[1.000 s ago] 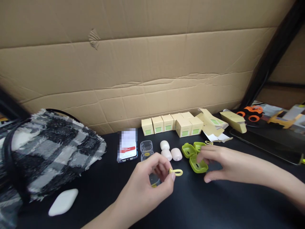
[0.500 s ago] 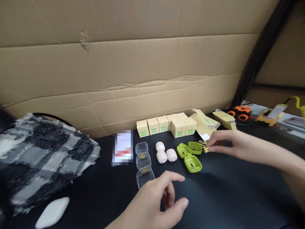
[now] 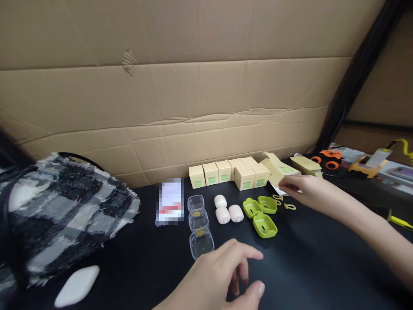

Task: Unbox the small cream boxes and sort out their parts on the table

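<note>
My left hand (image 3: 222, 275) hovers low over the black table (image 3: 306, 267), fingers loosely spread and holding nothing, just in front of three clear plastic cases (image 3: 198, 226). My right hand (image 3: 301, 189) reaches to the back right, its fingers touching an opened flattened carton (image 3: 279, 170); whether they grip it I cannot tell. Small yellow loops (image 3: 284, 202) lie on the table beside that hand. Three green silicone covers (image 3: 260, 213) and three pale pink earbud cases (image 3: 227, 211) sit between the two hands.
A row of small cream boxes (image 3: 229, 172) stands against the cardboard wall (image 3: 193, 86). A phone (image 3: 170, 201) lies left of the clear cases. A black-and-white fuzzy bag (image 3: 61, 215) and a white case (image 3: 77, 284) are at the left. Orange toy vehicles (image 3: 329, 156) sit far right.
My left hand let go of the yellow loop and opened, staying near the table front. My right hand moved from the green covers back to the flattened carton, leaving yellow loops on the table.
</note>
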The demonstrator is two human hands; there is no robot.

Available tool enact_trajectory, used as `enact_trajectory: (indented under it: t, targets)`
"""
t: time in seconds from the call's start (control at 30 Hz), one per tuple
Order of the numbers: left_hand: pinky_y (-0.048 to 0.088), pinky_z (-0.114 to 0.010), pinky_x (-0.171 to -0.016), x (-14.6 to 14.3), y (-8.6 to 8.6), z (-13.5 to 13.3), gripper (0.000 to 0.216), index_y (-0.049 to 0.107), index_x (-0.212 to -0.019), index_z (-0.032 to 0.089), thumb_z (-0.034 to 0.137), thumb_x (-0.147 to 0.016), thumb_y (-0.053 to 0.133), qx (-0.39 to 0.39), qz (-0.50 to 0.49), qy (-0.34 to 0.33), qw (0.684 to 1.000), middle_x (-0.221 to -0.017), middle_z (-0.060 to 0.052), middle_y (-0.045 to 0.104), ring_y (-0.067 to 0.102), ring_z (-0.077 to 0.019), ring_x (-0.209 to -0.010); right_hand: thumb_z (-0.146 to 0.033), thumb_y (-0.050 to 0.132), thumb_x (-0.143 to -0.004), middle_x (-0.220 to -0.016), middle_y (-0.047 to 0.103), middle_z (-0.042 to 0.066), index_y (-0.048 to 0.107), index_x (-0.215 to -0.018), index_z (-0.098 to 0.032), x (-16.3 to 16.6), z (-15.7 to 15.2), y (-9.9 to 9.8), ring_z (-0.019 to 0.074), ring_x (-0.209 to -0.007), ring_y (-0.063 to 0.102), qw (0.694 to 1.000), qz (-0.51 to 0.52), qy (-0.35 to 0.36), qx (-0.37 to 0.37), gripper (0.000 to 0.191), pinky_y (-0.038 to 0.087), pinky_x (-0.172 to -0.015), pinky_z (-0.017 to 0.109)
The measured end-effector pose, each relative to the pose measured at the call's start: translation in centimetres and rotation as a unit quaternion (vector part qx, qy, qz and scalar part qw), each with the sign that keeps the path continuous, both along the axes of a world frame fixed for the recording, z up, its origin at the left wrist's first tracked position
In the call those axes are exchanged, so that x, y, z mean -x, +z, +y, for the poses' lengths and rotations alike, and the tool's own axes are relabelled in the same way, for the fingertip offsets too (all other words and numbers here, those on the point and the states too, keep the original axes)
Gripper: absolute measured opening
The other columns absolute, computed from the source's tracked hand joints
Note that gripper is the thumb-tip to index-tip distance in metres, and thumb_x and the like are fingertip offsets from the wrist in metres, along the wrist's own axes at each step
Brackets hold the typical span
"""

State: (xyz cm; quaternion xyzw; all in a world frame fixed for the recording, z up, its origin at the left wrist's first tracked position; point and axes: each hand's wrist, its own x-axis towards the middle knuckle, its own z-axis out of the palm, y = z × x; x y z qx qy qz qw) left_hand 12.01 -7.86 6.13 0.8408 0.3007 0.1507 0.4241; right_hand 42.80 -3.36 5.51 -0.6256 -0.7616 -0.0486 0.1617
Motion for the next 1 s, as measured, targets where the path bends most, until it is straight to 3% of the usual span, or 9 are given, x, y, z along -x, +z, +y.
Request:
enact_trajectory:
  t: [0.1, 0.2, 0.3, 0.43, 0.57, 0.67, 0.8, 0.93, 1.0]
  targets:
    - [0.050, -0.025, -0.063, 0.1, 0.1, -0.1, 0.032, 0.059, -0.110, 0.019, 0.020, -0.078, 0.056, -0.023, -0.018, 0.002, 1.000, -0.078, 0.001, 0.053, 0.054, -0.0112, -0.060, -0.026, 0.045, -0.091, -0.100, 0.068, 0.011, 0.065, -0.101, -0.018, 2.2, 2.1, 1.6, 0.0242, -0.089, 0.065, 0.997, -0.046, 0.051, -0.020, 0.024, 0.051, -0.075, 0.037]
    - [0.050, -0.024, -0.063, 0.3, 0.0, -0.1, 0.034, 0.055, -0.113, 0.020, 0.018, -0.079, 0.055, -0.058, -0.046, 0.007, 0.997, -0.084, -0.001, 0.054, 0.055, -0.0107, -0.061, -0.025, 0.059, -0.085, -0.119, 0.060, 0.013, 0.058, -0.118, -0.014, 3.6, 5.0, 2.0, 0.0271, -0.109, 0.057, 0.992, -0.088, 0.086, -0.032, 0.034, 0.047, -0.090, 0.041]
    - [0.050, -0.024, -0.064, 0.5, 0.1, 0.0, 0.036, 0.052, -0.116, 0.020, 0.016, -0.080, 0.054, -0.094, -0.080, 0.014, 0.992, -0.093, -0.004, 0.056, 0.056, -0.0104, -0.063, -0.031, 0.060, -0.088, -0.127, 0.054, 0.011, 0.054, -0.122, -0.017, 3.9, 7.1, 1.2, 0.0262, -0.112, 0.055, 0.988, -0.116, 0.090, -0.047, 0.038, 0.046, -0.092, 0.047]
    - [0.052, -0.025, -0.069, 0.9, 0.6, 0.2, 0.034, 0.050, -0.116, 0.021, 0.014, -0.083, 0.052, -0.128, -0.114, 0.028, 0.985, -0.099, -0.004, 0.054, 0.056, -0.0100, -0.067, -0.032, 0.056, -0.091, -0.123, 0.056, 0.009, 0.055, -0.120, -0.017, 3.5, 7.7, 0.0, 0.0226, -0.104, 0.059, 0.985, -0.132, 0.094, -0.060, 0.032, 0.050, -0.086, 0.045]
    - [0.052, -0.028, -0.077, 1.3, 0.7, 1.0, 0.036, 0.045, -0.119, 0.024, 0.013, -0.085, 0.051, -0.177, -0.117, 0.046, 0.976, -0.104, -0.004, 0.054, 0.058, -0.0108, -0.074, -0.031, 0.058, -0.090, -0.114, 0.060, 0.008, 0.056, -0.115, -0.015, 3.5, 6.8, 0.1, 0.0213, -0.097, 0.061, 0.983, -0.129, 0.107, -0.071, 0.030, 0.052, -0.081, 0.042]
    - [0.047, -0.037, -0.093, 1.5, 0.3, 2.2, 0.037, 0.044, -0.121, 0.023, 0.013, -0.086, 0.051, -0.264, -0.086, 0.068, 0.958, -0.112, -0.007, 0.054, 0.056, -0.0188, -0.103, -0.020, 0.063, -0.082, -0.111, 0.062, 0.013, 0.053, -0.118, -0.014, 3.9, 5.4, 1.1, 0.0281, -0.102, 0.059, 0.980, -0.111, 0.128, -0.102, 0.038, 0.050, -0.083, 0.044]
    - [0.038, -0.046, -0.104, 1.7, -0.6, 3.2, 0.039, 0.040, -0.125, 0.020, 0.019, -0.088, 0.052, -0.332, -0.050, 0.094, 0.937, -0.129, -0.013, 0.047, 0.042, -0.0250, -0.126, -0.010, 0.053, -0.082, -0.117, 0.058, 0.016, 0.043, -0.126, -0.014, 5.3, 2.3, 1.8, 0.0321, -0.110, 0.054, 0.970, -0.075, 0.167, -0.162, 0.046, 0.045, -0.090, 0.051]
    - [0.030, -0.051, -0.111, 1.4, -1.1, 2.6, 0.064, 0.020, -0.138, 0.021, 0.029, -0.087, 0.058, -0.358, -0.058, 0.092, 0.927, -0.146, -0.017, 0.032, 0.026, -0.0288, -0.138, -0.013, 0.050, -0.084, -0.119, 0.057, 0.015, 0.039, -0.125, -0.017, 7.9, -1.6, 1.1, 0.0269, -0.113, 0.054, 0.952, 0.019, 0.245, -0.184, 0.042, 0.047, -0.091, 0.045]
    - [0.033, -0.048, -0.110, 1.2, -0.9, 2.1, 0.074, 0.016, -0.140, 0.022, 0.030, -0.083, 0.063, -0.348, -0.069, 0.076, 0.932, -0.144, -0.016, 0.035, 0.032, -0.0285, -0.136, -0.016, 0.054, -0.084, -0.118, 0.059, 0.013, 0.039, -0.124, -0.020, 9.3, -3.1, 0.7, 0.0240, -0.110, 0.056, 0.943, 0.083, 0.288, -0.143, 0.043, 0.049, -0.089, 0.040]
